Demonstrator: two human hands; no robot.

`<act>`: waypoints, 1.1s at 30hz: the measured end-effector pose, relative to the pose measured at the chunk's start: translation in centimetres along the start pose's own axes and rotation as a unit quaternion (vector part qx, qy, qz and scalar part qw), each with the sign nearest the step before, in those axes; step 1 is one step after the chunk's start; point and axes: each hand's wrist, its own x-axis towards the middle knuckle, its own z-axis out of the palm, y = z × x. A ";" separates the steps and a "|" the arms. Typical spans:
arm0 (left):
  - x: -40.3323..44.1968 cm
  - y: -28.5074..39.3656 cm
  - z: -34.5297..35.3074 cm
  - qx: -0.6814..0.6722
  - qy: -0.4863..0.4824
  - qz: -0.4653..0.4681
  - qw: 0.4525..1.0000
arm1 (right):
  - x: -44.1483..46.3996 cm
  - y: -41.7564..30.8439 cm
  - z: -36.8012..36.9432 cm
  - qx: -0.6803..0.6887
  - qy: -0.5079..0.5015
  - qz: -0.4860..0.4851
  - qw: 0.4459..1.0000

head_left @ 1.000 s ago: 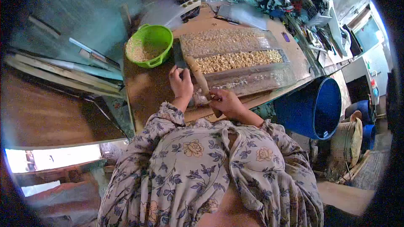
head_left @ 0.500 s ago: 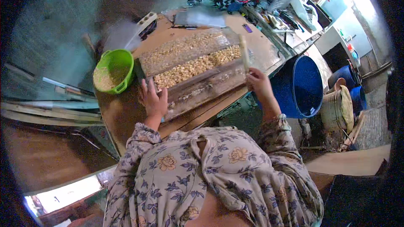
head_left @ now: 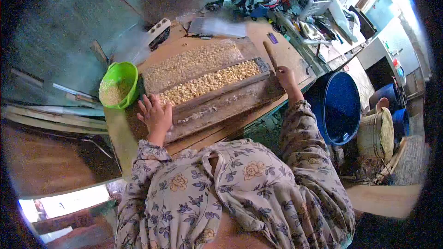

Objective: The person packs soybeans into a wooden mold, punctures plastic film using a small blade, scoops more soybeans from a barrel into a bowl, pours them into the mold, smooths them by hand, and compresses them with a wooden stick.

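A wooden tray (head_left: 235,100) lies at a slant on the table, with one long trough full of pale yellow pieces like nuts or corn kernels (head_left: 210,83). Behind that trough is a flatter, paler layer of similar bits (head_left: 194,60). My left hand (head_left: 157,116) rests with spread fingers at the tray's left end, beside the kernels. In my right hand (head_left: 289,79) is the near end of a slim wooden stick (head_left: 270,54), which points away from me just past the tray's right end. The right fingers are closed around it.
A green plastic basket (head_left: 133,83) holding pale grain stands at the table's left edge. Papers (head_left: 217,26) and a purple item (head_left: 272,38) lie toward the back. Blue barrels (head_left: 339,106) and a sack (head_left: 376,133) stand right. Clutter (head_left: 318,23) covers a back-right surface.
The stick has come away from the tray's right end, its far tip now apart from the frame. My left hand stays at the left end. The whole view has shifted slightly.
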 end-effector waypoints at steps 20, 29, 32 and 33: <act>-1.3 3.2 1.5 0.101 0.127 0.064 0.985 | -5.3 -9.3 -1.0 -0.238 -0.018 -0.208 0.949; -1.1 3.0 0.7 0.083 0.116 0.118 0.983 | -4.9 -11.5 -2.6 -0.046 -0.150 -0.169 0.973; -0.9 2.8 0.8 0.071 0.117 0.124 0.983 | -4.4 -9.8 -0.6 -0.309 -0.051 -0.292 0.904; -0.8 2.7 0.8 0.071 0.119 0.124 0.983 | -4.4 -9.9 -0.2 -0.309 -0.049 -0.293 0.903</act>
